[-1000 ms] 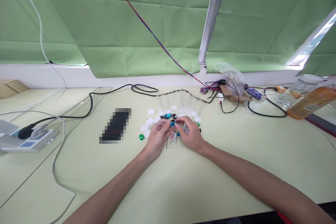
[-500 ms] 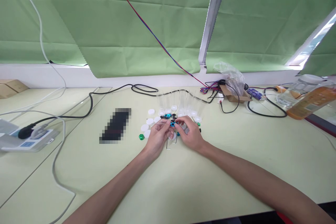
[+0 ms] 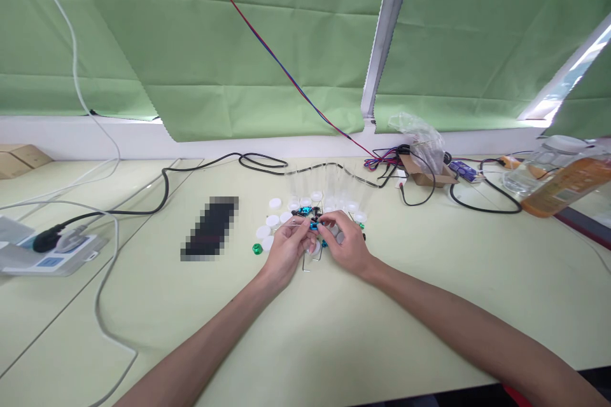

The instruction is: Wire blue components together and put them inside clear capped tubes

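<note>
Between my two hands is a small blue metal part (image 3: 314,226), its exact kind too small to make out. My left hand (image 3: 289,247) pinches it from the left, with a thin metal rod also by its fingers. From the right, the fingertips of my right hand (image 3: 347,243) close on the same part. Just beyond lies another blue and black part (image 3: 304,210). White round caps (image 3: 263,232) are scattered around the hands, and a green nut-like piece (image 3: 257,248) rests at the left. Below my fingers an L-shaped hex key (image 3: 305,264) lies on the table.
Several clear tubes (image 3: 334,184) stand behind the hands. A pixelated dark object (image 3: 210,229) lies to the left, and a power strip (image 3: 62,254) farther left. Black cable (image 3: 165,187) runs along the back. At right are a cardboard box (image 3: 429,175) and an orange bottle (image 3: 563,184).
</note>
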Demonstrator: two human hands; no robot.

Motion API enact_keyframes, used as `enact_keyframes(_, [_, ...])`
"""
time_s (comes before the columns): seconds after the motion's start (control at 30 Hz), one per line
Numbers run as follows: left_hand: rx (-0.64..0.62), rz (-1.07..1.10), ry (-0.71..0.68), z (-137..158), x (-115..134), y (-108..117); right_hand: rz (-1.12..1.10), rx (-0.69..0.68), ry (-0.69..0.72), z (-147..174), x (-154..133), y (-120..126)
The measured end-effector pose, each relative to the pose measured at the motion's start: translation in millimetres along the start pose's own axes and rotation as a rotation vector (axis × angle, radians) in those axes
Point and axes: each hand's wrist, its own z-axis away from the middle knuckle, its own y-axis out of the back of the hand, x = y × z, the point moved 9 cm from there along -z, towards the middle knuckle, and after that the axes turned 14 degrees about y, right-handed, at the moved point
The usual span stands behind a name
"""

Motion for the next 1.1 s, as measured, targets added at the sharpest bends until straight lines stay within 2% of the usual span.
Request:
enact_keyframes(0.33, [0.009, 0.005, 0.001, -0.6, -0.3, 0.5, -0.023, -0.015, -0.023, 1.0, 4.3, -3.5])
enact_keyframes(0.53, [-0.003, 0.009, 0.003, -1.0, -0.7, 0.5, -0.015, -0.007, 0.014, 0.4, -0.7, -1.4])
enact_keyframes(0.8, [0.011, 0.010, 0.007, -0.4, -0.6, 0.5, -0.029, -0.019, -0.033, 2.1, 6.4, -4.6])
enact_keyframes(1.1, [0.009, 0.008, 0.011, 0.4, -0.5, 0.1, -0.022, 0.000, 0.009, 0.6, 0.9, -2.0])
